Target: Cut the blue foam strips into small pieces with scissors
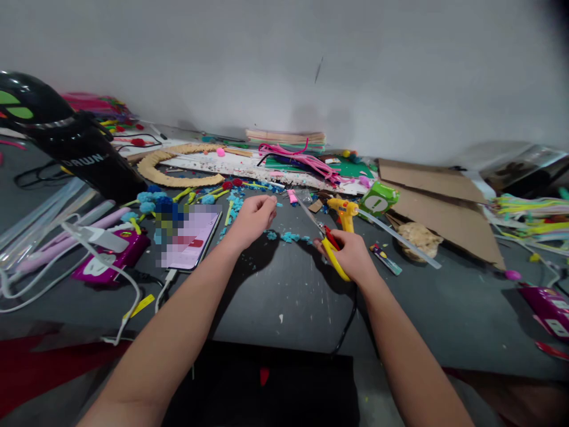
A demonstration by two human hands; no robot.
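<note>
One pair of scissors point(330, 250), partly hidden

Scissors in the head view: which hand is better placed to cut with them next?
Probably the right hand: it grips the scissors by their handles, blades pointing away from the person. The left hand is curled, apart from the scissors.

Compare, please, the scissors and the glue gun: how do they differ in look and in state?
The scissors are held in the right hand, while the glue gun is unheld, just beyond that hand. The scissors have metal blades and red and yellow handles; the glue gun has a mainly yellow body, with a translucent stick extending from it. Both show bright yellow.
</note>
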